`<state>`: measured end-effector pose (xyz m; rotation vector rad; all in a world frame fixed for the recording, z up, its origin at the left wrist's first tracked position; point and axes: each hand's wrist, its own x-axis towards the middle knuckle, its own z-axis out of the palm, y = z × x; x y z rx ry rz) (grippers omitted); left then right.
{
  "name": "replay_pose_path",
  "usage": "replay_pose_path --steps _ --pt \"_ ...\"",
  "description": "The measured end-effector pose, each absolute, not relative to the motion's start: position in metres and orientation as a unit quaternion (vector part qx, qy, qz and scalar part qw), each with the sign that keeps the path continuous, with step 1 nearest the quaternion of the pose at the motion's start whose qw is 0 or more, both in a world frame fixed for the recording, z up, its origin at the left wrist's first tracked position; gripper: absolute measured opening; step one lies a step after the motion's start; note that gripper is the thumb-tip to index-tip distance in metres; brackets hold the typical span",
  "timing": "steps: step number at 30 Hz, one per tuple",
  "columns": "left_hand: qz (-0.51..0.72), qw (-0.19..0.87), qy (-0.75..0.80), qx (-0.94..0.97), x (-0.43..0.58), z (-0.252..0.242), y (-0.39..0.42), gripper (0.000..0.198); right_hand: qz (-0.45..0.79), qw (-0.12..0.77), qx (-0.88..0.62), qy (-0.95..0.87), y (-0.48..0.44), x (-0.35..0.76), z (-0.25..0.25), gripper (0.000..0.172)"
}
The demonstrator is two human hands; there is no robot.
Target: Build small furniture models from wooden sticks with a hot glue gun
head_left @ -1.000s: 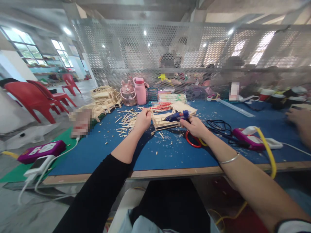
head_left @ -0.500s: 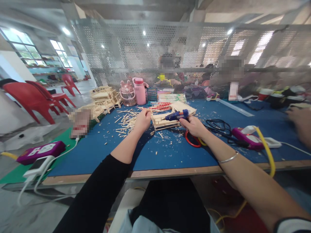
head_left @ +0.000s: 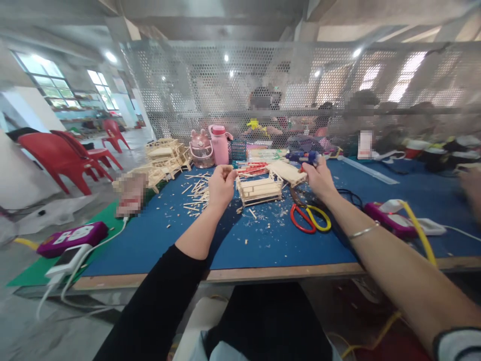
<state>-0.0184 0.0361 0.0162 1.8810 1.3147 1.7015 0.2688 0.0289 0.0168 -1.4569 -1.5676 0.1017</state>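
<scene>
Nearest, the worktop [head_left: 233, 253] is stretching bare in front of the miniature stick bed [head_left: 260, 189]. To the right of the bed and slightly nearer, the scissors [head_left: 310, 215] are lying with their red and yellow handles pointing toward the person.

The bed itself is standing on the worktop between the two hands, its long axis running left to right and slanting slightly away at the right end. The left hand [head_left: 221, 188] is the closer one: its fingers are bunching together right at the bed's left end, and whether they are pinching the end post I cannot tell. The right hand [head_left: 318, 176] is staying clear of the bed, beyond its right end, fingers wrapping around the glue gun [head_left: 300, 157]. The bed is therefore lying to the left of these fingers and nearer the person; the nozzle is pointing leftward, passing behind the bed rather than meeting it.

Left of the bed, loose sticks [head_left: 196, 190] are scattering; behind its right end, a slatted panel [head_left: 287, 172] is resting. Farther off, beyond the bed's left end, a pink bottle [head_left: 220, 145] is standing.
</scene>
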Motion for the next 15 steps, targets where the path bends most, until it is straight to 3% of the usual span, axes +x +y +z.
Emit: replay_pose_path --steps 4,9,11,13,15 --pt "0.561 0.114 0.440 0.692 -0.012 0.024 0.023 0.020 -0.059 0.386 -0.730 -0.561 0.070 0.277 0.020 0.049" --pt "0.567 0.088 0.446 0.687 -0.011 0.030 0.017 0.021 0.009 0.229 -0.746 -0.626 0.097 0.273 0.014 0.039" --pt "0.585 0.139 0.431 0.672 -0.010 0.031 0.018 0.022 -0.025 0.258 -0.742 -0.619 0.089 0.263 0.020 0.037" --pt "0.593 0.195 0.410 0.665 -0.007 0.030 0.018 0.022 -0.091 0.365 -0.694 -0.614 0.072 0.245 0.031 0.036" --pt "0.589 0.237 0.394 0.664 -0.004 0.030 0.017 0.023 -0.060 0.458 -0.572 -0.678 0.049 0.221 0.041 0.032"
